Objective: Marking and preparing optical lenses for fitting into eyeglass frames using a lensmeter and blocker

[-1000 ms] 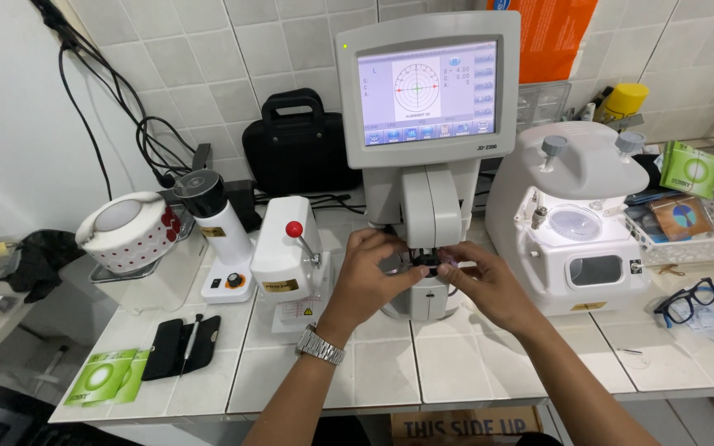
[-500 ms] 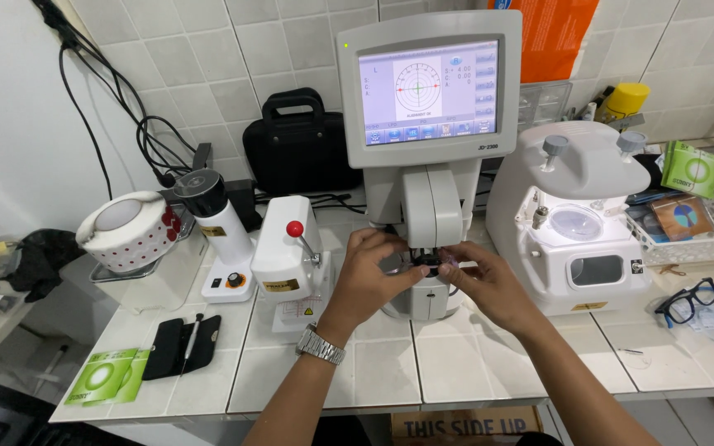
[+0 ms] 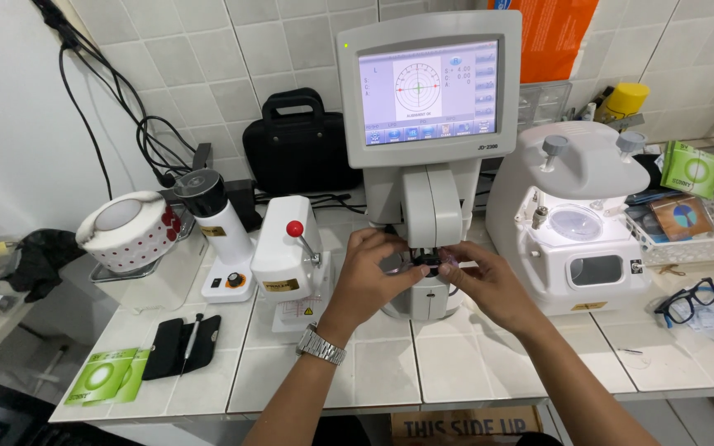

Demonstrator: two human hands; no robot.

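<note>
Nothing's really shifted since a second ago: both hands still parked at the white plastic lens-measuring machine with the grey-framed screen (image 3: 427,165). Left hand (image 3: 369,277) and right hand (image 3: 485,281) pinch something small and dark on its lens rest (image 3: 431,263), dead centre; can't tell what exactly. Smooth glossy parts, so a slip could knock it off-centre. Black-framed glasses (image 3: 687,301) lie at 3 o'clock on the white tiled counter (image 3: 373,380).

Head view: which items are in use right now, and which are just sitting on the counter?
In use: left hand, right hand, lens meter, small lens piece pinched between their fingers at its stage.

Lying about: black glasses, white edging machine, black case, sticker roll, green packets.
</note>
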